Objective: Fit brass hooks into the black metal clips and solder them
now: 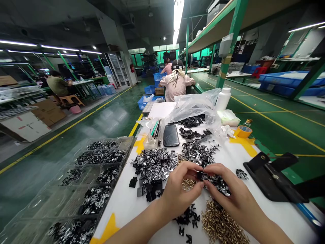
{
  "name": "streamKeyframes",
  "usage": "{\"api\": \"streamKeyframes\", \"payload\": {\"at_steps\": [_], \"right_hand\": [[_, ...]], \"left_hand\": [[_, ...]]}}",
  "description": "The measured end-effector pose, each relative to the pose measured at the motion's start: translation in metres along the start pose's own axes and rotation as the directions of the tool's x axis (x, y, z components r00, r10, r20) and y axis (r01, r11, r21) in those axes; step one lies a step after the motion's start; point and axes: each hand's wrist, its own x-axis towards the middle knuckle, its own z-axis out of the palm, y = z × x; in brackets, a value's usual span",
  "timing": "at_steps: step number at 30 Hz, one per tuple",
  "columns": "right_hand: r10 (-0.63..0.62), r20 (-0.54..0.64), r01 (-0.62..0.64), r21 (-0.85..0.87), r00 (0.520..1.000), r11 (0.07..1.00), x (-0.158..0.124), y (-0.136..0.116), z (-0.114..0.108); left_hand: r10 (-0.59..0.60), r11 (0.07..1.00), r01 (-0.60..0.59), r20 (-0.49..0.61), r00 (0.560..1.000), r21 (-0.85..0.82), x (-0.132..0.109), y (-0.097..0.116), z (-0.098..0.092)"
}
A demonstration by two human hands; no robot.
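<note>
Between the fingertips of both hands sits a small black part (201, 175) with a shiny spot, partly covered by the fingers. My left hand (175, 191) pinches it from the left, thumb below and index finger above. From the other side my right hand (235, 191) grips it the same way. Under and behind the hands lie heaps of small black-and-silver metal pieces (154, 164). A pile of brass-coloured small pins (219, 223) is below my right hand, with another partly hidden brass pile (188, 184) behind the fingers. Loose small black pieces (189, 217) lie between my forearms.
A sectioned clear plastic tray (73, 200) of similar pieces stands left. Farther up the white table (124, 203) are a phone (171, 136), plastic bag (195, 105), white bottle (223, 99) and orange tape roll (243, 131). A black bench tool (275, 176) is right. A co-worker (175, 84) sits ahead.
</note>
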Motion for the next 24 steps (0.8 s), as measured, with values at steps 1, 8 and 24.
{"api": "streamKeyframes", "payload": {"at_steps": [1,8,24], "right_hand": [[0.002,0.002,-0.002,0.001,1.0,1.0,0.0,0.0,0.0],[0.167,-0.102,-0.174,-0.067,0.981,0.982,0.006,0.024,-0.019],[0.452,0.098,-0.231,-0.753,0.887,0.616,0.047,0.09,-0.02]], "left_hand": [[0.003,1.0,-0.003,0.0,1.0,0.003,0.0,0.0,0.0],[-0.141,0.99,0.138,-0.074,0.987,-0.043,0.003,-0.007,-0.004],[-0.373,0.889,0.331,-0.083,0.924,-0.316,0.013,-0.018,-0.014]]}}
